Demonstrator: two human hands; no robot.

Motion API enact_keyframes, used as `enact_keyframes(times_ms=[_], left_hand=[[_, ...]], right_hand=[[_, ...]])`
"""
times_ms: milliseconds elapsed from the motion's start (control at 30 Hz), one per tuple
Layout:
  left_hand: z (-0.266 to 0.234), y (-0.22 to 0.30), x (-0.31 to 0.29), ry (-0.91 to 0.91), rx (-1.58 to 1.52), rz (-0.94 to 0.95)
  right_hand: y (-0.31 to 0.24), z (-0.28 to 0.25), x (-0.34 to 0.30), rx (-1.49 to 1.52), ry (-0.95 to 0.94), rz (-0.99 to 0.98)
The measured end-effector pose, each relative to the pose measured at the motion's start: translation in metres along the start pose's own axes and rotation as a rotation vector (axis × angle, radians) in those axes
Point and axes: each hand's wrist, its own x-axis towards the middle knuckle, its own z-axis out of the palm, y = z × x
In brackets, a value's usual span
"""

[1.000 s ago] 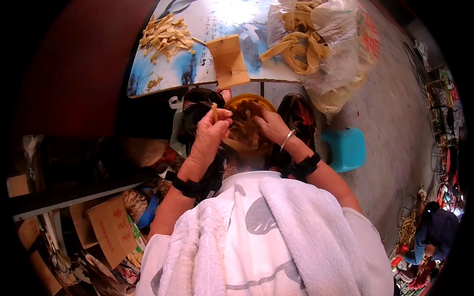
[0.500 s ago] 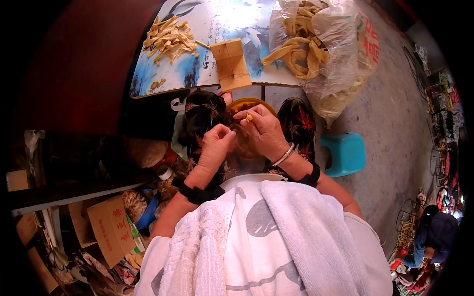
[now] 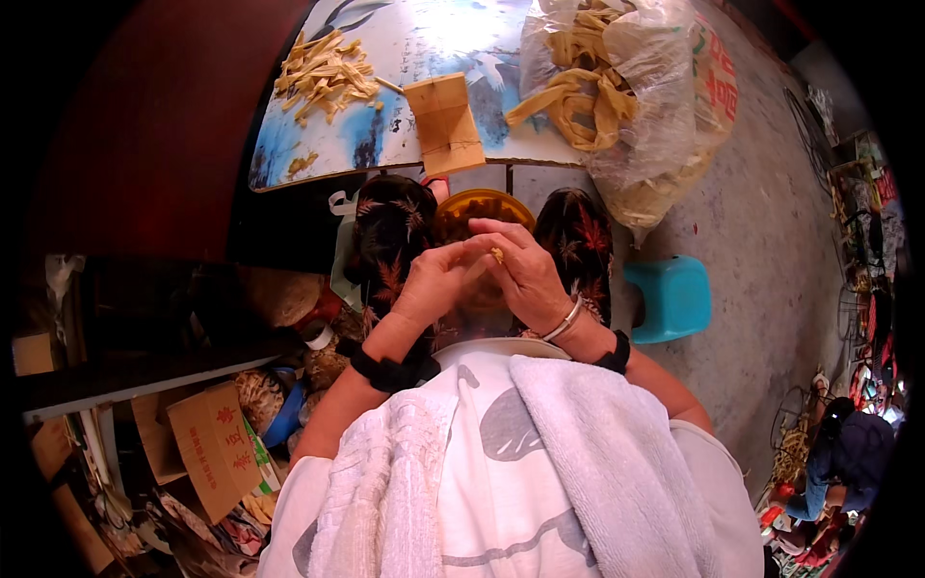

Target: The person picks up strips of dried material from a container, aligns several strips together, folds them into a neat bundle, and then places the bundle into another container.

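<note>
My two hands meet over a yellow bowl [image 3: 520, 206] with dark brown contents, held low between my knees. My right hand [image 3: 530, 279], with a bangle at the wrist, is closed round a small crumbly yellow piece [image 3: 497, 255] that shows by the thumb and forefinger. The fingers of my left hand [image 3: 430, 284] are pressed together and reach against the right hand's fingers. Whatever lies between the left fingertips is hidden.
On the painted table [image 3: 337, 144] ahead lie a pile of pale yellow strips [image 3: 326, 79], a wooden board piece [image 3: 445, 123] and a clear plastic bag [image 3: 655, 116] of folded yellow sheets. A turquoise stool [image 3: 672, 299] stands right; cardboard boxes [image 3: 214, 448] crowd the left.
My left hand has moved up and right to touch the right hand. The right hand has dropped slightly, still with the small yellow piece.
</note>
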Motion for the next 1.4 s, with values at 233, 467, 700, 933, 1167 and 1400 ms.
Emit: enact_keyframes(times_ms=[233,467,700,933,1167,1400], left_hand=[[0.002,0.007,-0.010,0.250,0.895,0.536],[0.009,0.011,-0.013,0.365,0.853,0.554],[0.005,0.010,-0.007,0.285,0.469,0.507],[-0.004,0.010,-0.008,0.295,0.367,0.479],[-0.008,0.005,-0.010,0.144,-0.332,0.016],[-0.009,-0.004,-0.010,0.312,-0.148,0.123]], right_hand=[[0.008,0.013,-0.009,0.634,-0.137,0.933],[0.017,0.023,-0.012,0.489,-0.164,0.854],[0.014,0.018,-0.015,0.557,-0.214,0.771],[0.006,0.006,-0.006,1.212,-0.386,0.988],[0.006,0.009,-0.004,0.805,-0.265,0.780],[-0.003,0.005,0.003,0.391,-0.199,0.520]])
